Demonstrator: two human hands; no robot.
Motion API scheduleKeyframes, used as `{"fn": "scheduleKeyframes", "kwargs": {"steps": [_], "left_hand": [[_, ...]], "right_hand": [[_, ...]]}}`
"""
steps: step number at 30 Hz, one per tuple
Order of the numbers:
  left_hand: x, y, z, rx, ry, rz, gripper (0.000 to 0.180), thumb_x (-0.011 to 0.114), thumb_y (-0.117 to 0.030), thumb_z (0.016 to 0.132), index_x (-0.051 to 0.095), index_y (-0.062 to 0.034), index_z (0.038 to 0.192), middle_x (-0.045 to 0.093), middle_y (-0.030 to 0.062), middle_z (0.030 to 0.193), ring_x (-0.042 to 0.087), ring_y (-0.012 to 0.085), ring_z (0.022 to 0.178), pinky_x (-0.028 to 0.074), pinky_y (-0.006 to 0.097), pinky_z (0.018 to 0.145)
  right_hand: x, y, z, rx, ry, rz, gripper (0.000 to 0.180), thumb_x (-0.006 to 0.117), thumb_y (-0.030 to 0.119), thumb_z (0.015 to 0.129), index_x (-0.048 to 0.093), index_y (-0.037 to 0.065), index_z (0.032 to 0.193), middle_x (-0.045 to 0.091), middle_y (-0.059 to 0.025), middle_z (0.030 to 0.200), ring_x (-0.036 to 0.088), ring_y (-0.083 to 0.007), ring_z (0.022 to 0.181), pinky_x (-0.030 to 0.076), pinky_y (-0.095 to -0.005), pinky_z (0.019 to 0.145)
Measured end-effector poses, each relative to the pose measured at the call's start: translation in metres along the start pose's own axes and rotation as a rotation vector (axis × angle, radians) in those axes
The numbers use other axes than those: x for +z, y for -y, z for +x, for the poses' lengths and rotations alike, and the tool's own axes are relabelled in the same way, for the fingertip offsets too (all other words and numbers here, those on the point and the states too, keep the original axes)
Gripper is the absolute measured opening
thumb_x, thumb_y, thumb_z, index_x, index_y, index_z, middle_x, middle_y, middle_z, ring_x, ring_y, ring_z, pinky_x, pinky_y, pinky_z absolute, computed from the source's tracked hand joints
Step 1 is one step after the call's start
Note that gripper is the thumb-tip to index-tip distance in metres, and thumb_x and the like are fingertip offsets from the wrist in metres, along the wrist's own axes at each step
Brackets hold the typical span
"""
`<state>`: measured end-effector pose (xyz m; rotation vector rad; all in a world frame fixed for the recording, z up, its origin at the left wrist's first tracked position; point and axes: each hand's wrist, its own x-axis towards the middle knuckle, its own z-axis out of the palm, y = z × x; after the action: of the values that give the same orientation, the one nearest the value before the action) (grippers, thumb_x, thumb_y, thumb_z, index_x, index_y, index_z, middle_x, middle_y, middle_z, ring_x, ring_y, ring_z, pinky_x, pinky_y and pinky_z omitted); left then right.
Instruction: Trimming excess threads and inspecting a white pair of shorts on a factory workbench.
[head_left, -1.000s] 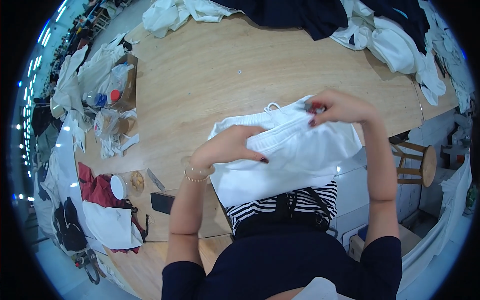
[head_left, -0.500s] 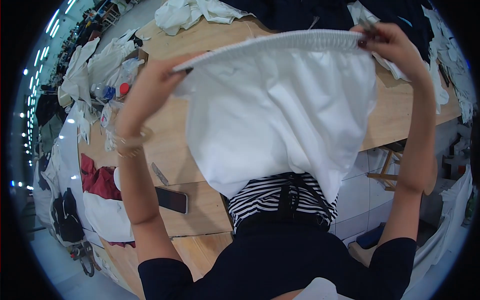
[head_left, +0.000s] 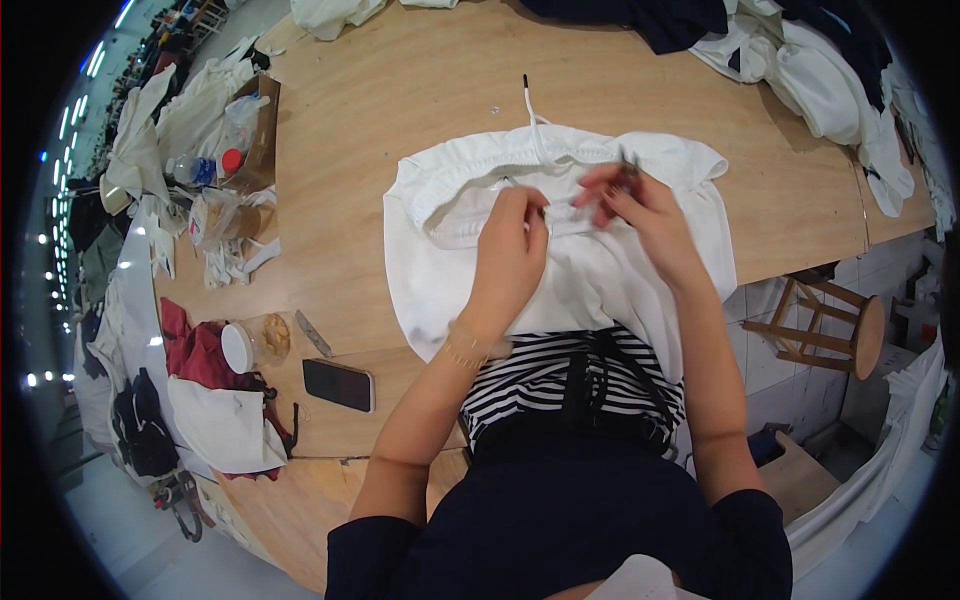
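White garment point(head_left: 430, 295): left hand point(head_left: 508, 240) pinching waistband point(head_left: 570, 217); right hand point(head_left: 648, 208) blurred, grip unclear; metal tool point(head_left: 629, 163) beside fingertips, slipping, might snag it.

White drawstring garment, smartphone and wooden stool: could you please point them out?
White drawstring garment point(head_left: 428, 272), head view: left-hand fabric.
Smartphone point(head_left: 338, 385), head view: dark screen.
Wooden stool point(head_left: 868, 338), head view: round seat.

Thin gold-toned bracelets point(head_left: 466, 348) sit just behind the left hand point(head_left: 512, 242). Well behind it is a short navy sleeve point(head_left: 372, 558).
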<state>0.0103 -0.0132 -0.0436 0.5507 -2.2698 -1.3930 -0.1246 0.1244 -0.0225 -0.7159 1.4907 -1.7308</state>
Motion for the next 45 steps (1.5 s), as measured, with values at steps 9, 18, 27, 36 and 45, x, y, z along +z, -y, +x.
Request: {"fn": "scheduleKeyframes", "kwargs": {"steps": [9, 18, 27, 36, 45], "left_hand": [[0.018, 0.032, 0.006, 0.077, 0.000, 0.143, 0.029, 0.075, -0.008, 0.075, 0.056, -0.0019, 0.096, 0.051, 0.0060, 0.089, 0.050, 0.0150, 0.071, 0.045, 0.027, 0.068], [0.007, 0.042, 0.002, -0.157, -0.127, -0.292, 0.008, 0.053, 0.003, 0.085, 0.051, 0.0009, 0.092, 0.051, 0.0119, 0.085, 0.052, 0.0223, 0.074, 0.046, 0.029, 0.069], [0.024, 0.028, 0.005, -0.038, -0.080, 0.117, 0.013, 0.061, -0.005, 0.086, 0.053, 0.0007, 0.094, 0.052, 0.0097, 0.087, 0.051, 0.0216, 0.071, 0.044, 0.034, 0.066], [0.017, 0.029, 0.006, -0.032, -0.103, 0.029, 0.015, 0.066, -0.005, 0.083, 0.056, 0.0001, 0.092, 0.052, 0.0086, 0.085, 0.051, 0.0185, 0.069, 0.044, 0.031, 0.064], [0.018, 0.028, 0.013, 0.122, -0.092, 0.056, 0.004, 0.060, 0.000, 0.084, 0.061, -0.0004, 0.087, 0.059, 0.0110, 0.086, 0.059, 0.0280, 0.073, 0.047, 0.035, 0.065]], "right_hand": [[-0.033, -0.062, 0.031, 0.034, -0.099, 0.289, 0.017, 0.049, 0.012, 0.096, 0.054, 0.000, 0.107, 0.063, -0.0123, 0.096, 0.061, -0.0174, 0.081, 0.052, -0.0318, 0.074], [-0.031, -0.059, 0.029, 0.046, -0.093, 0.284, 0.017, 0.050, 0.015, 0.097, 0.057, 0.000, 0.104, 0.063, -0.0088, 0.091, 0.060, -0.0142, 0.076, 0.050, -0.0271, 0.071], [-0.032, -0.060, 0.030, 0.048, -0.092, 0.296, 0.017, 0.051, 0.014, 0.097, 0.057, 0.000, 0.104, 0.064, -0.0089, 0.091, 0.060, -0.0141, 0.077, 0.050, -0.0266, 0.070], [-0.019, -0.032, 0.020, 0.080, -0.061, 0.258, 0.027, 0.045, 0.024, 0.100, 0.057, 0.001, 0.108, 0.054, -0.0009, 0.077, 0.045, -0.0081, 0.064, 0.036, -0.0211, 0.057], [-0.009, -0.016, 0.004, -0.098, -0.219, -0.523, 0.017, 0.058, 0.020, 0.092, 0.053, 0.005, 0.097, 0.055, -0.0056, 0.082, 0.047, -0.0134, 0.070, 0.040, -0.0287, 0.064]]}}
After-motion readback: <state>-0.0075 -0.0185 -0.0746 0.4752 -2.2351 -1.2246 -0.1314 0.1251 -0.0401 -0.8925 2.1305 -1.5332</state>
